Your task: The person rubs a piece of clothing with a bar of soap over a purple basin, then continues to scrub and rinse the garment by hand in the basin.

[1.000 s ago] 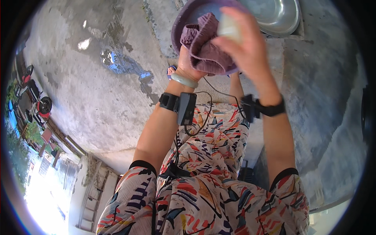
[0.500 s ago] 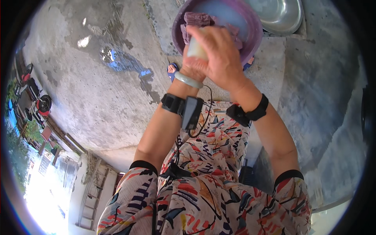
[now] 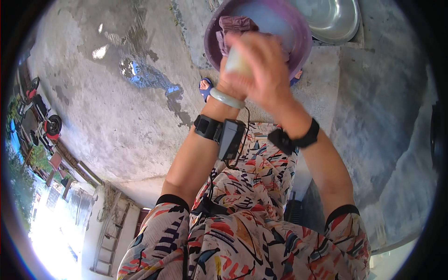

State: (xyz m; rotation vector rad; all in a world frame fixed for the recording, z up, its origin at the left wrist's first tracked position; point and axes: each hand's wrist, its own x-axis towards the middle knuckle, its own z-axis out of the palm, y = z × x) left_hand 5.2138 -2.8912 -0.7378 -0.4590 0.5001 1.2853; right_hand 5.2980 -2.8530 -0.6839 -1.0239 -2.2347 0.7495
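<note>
— Right hand (image 3: 263, 70)?
— Raised over the purple basin (image 3: 303, 44), fingers (image 3: 275, 51) curled around a pale, whitish object (image 3: 238, 63). Blurred, so hard to say what kind; looks like a small bar or bottle. Pressed between the fingers and the palm, at the fingers' left side.

— And the left hand (image 3: 226, 86)?
— Mostly hidden behind the right. Only the heel and wrist visible, just below the pale object. Cannot tell whether those fingers are open or closed. Seems to touch the object from underneath, but not certain.

— On the wrists?
— A pale green bangle (image 3: 226, 99) on the left, right below the hand; further down the forearm a black strap with a dark box (image 3: 231, 137) and a thin cable. A black band (image 3: 296, 139) on the right wrist.

— Beyond the fingertips?
— The basin, with cloudy water and a bunched mauve cloth (image 3: 235, 25) at its left side, just past the fingers, not touched. Farther right, a steel bowl (image 3: 333, 18), beside the basin's rim.

— Below the hands?
— A blue sandal (image 3: 205, 89) near the left wrist, on wet grey concrete (image 3: 116, 102). Patterned clothing (image 3: 242, 224) closer in, multicoloured on cream.
</note>
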